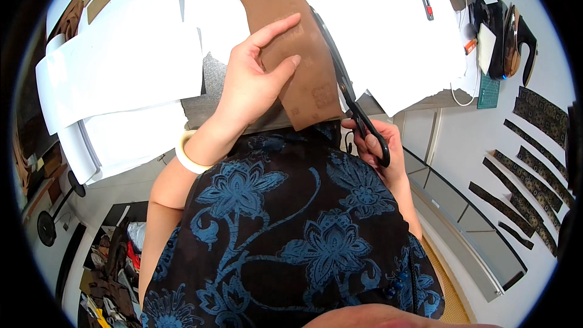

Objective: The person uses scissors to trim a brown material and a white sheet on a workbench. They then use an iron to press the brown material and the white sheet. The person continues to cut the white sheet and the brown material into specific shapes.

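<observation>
A long piece of brown fabric [313, 85] with a faint print lies over white paper on the table, its near corner reaching past the table edge toward my lap. My left hand [246, 85] rests flat on its left part, thumb and index finger spread apart, holding nothing. My right hand [392, 143] grips the black handles of large scissors [359, 115] at the table's near edge. The long blades run away from me along the fabric's right edge; whether they are apart there I cannot tell.
White paper sheets [133, 67] cover both sides of the table. A black and red cutter [427, 6] lies at the far right, near an iron [515, 42] and cables. Dark patterned strips [534, 167] are at the right; a box of fabric scraps [115, 255] stands lower left.
</observation>
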A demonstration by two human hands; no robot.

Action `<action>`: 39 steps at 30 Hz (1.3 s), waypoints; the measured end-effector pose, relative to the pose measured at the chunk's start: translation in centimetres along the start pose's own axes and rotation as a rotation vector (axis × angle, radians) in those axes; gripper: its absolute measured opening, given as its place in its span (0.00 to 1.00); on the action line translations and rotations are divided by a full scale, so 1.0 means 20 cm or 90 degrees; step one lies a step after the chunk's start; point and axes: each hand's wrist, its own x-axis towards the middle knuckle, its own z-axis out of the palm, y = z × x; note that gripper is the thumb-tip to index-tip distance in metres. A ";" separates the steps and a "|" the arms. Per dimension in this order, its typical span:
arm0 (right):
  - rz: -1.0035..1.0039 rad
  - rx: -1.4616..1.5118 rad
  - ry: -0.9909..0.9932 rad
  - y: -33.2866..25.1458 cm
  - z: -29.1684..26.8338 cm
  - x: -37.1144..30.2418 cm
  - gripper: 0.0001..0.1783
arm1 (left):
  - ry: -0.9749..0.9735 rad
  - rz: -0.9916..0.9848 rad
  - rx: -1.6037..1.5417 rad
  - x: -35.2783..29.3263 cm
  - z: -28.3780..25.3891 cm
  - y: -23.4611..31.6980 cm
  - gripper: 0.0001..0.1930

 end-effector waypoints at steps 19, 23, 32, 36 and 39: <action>-0.035 0.006 0.018 0.06 0.00 0.01 0.27 | -0.020 -0.057 -0.191 -0.05 0.06 -0.01 0.29; -0.040 -0.021 0.037 0.08 0.01 0.01 0.28 | -0.012 -0.032 -0.166 -0.05 0.07 -0.02 0.29; -0.032 -0.085 0.070 0.06 0.01 0.01 0.27 | 0.007 -0.028 -0.180 -0.05 0.07 -0.01 0.27; -0.032 -0.089 0.075 0.05 0.01 0.00 0.25 | 0.008 -0.030 -0.186 -0.05 0.07 -0.01 0.28; -0.041 -0.095 0.077 0.05 0.01 0.01 0.24 | -0.016 -0.032 -0.169 -0.05 0.05 -0.02 0.29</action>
